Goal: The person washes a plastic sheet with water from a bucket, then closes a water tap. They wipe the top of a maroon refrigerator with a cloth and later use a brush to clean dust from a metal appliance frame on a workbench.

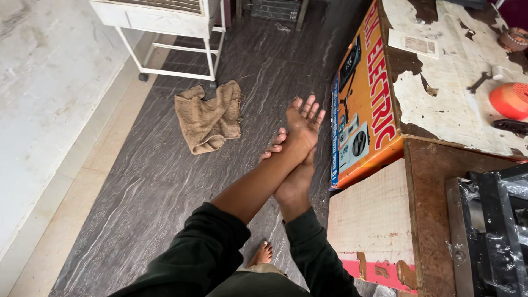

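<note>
1. Dark sleeves point(220, 247) lie closest to the lens, pushed up on both forearms, with a bare foot point(262, 254) on the floor just beneath them.
2. Both hands are empty and hold nothing. The left hand point(304, 121) reaches out over the floor with its palm up and fingers loosely spread.
3. The right hand point(291, 170) passes under the left forearm and clasps it near the wrist; its fingertips show on the far side of that arm.
4. Left of the hands, well apart from them, a crumpled piece of coarse brown burlap cloth point(210, 117) lies on the floor, its edges frayed.
5. Beyond the cloth stands a white metal frame on small castors point(170, 38), its paint worn.
6. Right of the hands, near them, is a wooden counter whose front carries an orange signboard point(366, 104) with pictures of appliances.
7. The tabletop point(445, 104) is covered in a peeling white layer with bare brown wood showing through. On it, far from the hands, lie a round orange perforated plastic cover point(511, 100) and a small hammer point(487, 78).
8. The floor point(143, 181) is dark grey stone with pale wavy veins, bordered on the left by beige tiles and a raised pale concrete ledge.
</note>
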### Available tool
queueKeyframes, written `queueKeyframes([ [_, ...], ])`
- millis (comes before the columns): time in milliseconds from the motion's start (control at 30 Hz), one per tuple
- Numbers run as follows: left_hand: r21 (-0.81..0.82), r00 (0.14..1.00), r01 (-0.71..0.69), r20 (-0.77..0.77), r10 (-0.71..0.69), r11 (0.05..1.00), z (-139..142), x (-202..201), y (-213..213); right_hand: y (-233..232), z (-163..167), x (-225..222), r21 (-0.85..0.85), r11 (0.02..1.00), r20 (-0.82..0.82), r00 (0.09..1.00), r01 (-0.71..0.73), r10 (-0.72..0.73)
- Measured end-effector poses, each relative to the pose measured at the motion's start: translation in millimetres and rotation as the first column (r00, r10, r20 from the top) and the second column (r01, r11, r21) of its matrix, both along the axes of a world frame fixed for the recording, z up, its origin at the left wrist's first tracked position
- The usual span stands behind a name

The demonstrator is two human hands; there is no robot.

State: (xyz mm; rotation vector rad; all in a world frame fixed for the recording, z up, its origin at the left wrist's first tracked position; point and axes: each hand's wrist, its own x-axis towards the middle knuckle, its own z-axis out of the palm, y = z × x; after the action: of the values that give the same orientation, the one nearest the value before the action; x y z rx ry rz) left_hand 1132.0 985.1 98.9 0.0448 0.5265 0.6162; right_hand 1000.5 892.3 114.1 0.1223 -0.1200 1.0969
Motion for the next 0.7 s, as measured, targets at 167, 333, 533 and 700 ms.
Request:
queueKeyframes([
  [167, -0.159, 0.946, 0.317, -0.016, -0.324, 0.935, -106.4, 79.4, 2.9, 11.3, -16.1, 89.0, -0.459, 0.832, 0.242, 0.945, 0.311, -0.220],
  [333, -0.031, 0.809, 0.583, -0.070, -0.584, 0.812, -146.8, 163.0, -4.5, 22.6, -31.6, 178.7, -0.534, 0.740, 0.234, 0.912, 0.410, -0.336],
  [533, 0.204, 0.688, 0.685, 0.137, -0.713, 0.700, -81.9, 266.5, -15.8, 28.9, -19.3, 305.7, -0.502, 0.561, 0.304, 0.741, 0.659, -0.599],
  [700, 0.346, 0.402, 0.700, 0.532, -0.745, 0.624, -2.9, 289.2, -18.9, 5.7, -3.5, 385.3, -0.564, 0.361, 0.454, 0.644, 0.743, -0.616],
])
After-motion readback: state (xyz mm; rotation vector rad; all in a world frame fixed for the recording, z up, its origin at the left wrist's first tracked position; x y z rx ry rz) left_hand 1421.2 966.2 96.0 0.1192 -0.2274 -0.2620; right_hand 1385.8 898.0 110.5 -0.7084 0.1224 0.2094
